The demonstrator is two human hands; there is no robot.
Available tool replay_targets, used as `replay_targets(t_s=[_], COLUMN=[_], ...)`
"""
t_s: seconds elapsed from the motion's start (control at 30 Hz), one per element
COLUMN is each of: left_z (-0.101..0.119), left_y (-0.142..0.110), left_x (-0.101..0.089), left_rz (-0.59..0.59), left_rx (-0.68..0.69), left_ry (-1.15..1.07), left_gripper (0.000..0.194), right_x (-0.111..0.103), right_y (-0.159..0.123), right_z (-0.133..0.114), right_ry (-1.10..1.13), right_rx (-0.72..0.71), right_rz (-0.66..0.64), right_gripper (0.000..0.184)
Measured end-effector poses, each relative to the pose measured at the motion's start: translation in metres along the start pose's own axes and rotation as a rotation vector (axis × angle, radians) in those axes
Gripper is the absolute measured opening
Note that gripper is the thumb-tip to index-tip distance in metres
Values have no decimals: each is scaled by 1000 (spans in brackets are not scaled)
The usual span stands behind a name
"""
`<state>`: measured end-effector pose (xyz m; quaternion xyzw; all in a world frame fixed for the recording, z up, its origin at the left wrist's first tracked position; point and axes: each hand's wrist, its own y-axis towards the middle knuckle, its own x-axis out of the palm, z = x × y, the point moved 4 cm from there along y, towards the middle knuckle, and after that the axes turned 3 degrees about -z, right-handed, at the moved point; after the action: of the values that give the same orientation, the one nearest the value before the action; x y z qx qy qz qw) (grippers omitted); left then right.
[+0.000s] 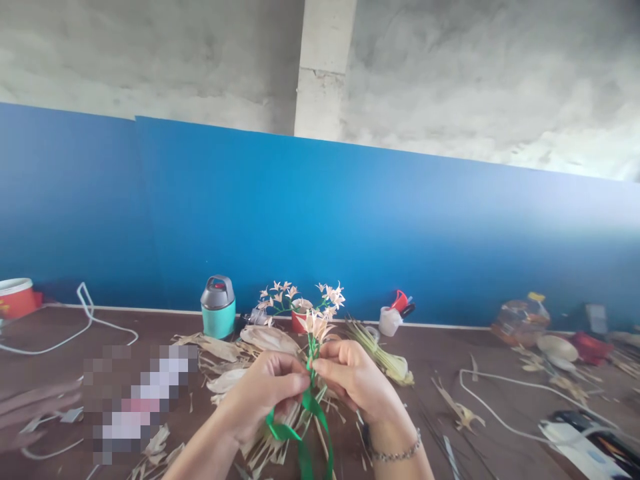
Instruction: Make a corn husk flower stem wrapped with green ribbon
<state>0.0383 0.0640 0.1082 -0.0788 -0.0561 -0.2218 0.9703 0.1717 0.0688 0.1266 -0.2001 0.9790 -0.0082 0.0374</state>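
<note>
My left hand (265, 393) and my right hand (357, 380) meet in front of me, both pinched on a thin green stem (313, 353). The stem carries small pale leaf flowers (316, 324) at its top. A green ribbon (305, 427) winds round the stem and trails down between my wrists. A beaded bracelet (395, 453) sits on my right wrist. Dried pale leaves (265, 339) lie on the brown floor just beyond my hands.
A teal flask (218, 307) stands by the blue wall, next to a red pot of finished flowers (299, 303). A bundle of strips (380, 353) lies right of my hands. White cables (505, 413) cross the floor. A plastic jar (520, 320) and bowls sit far right.
</note>
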Motion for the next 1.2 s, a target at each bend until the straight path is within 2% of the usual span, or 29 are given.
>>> replay_targets(t_s=[0.2,0.4,0.6,0.7,0.8,1.03,1.1,1.2], left_z=[4,5,2,3,4,2,1,1], left_y=[0,-1,-1,-1,0,2,3,2], left_x=[3,4,2,1,0,-1,-1,0], left_rz=[41,-15,37,76,129,260,250,186], left_rx=[14,36,39,58,81,214,207,103], left_ry=[-29,-58,-6,73,219,442,414,321], left_gripper=[15,20,18,15,13,13,12,12], right_x=[-2,0,1,0,-1,0,0,-1], right_y=[-1,-2,-3,-2,0,8,8,6], right_z=[1,-3,-3,-3,1,6,5,4], right_ry=[-17,-25,-38,-59,-106,-231,-258,-272], right_rx=[9,-1,2,3,27,-2,-1,6], right_rz=[20,34,26,38,102,218,215,197], right_gripper=[23,23,24,24,20,15,17,20])
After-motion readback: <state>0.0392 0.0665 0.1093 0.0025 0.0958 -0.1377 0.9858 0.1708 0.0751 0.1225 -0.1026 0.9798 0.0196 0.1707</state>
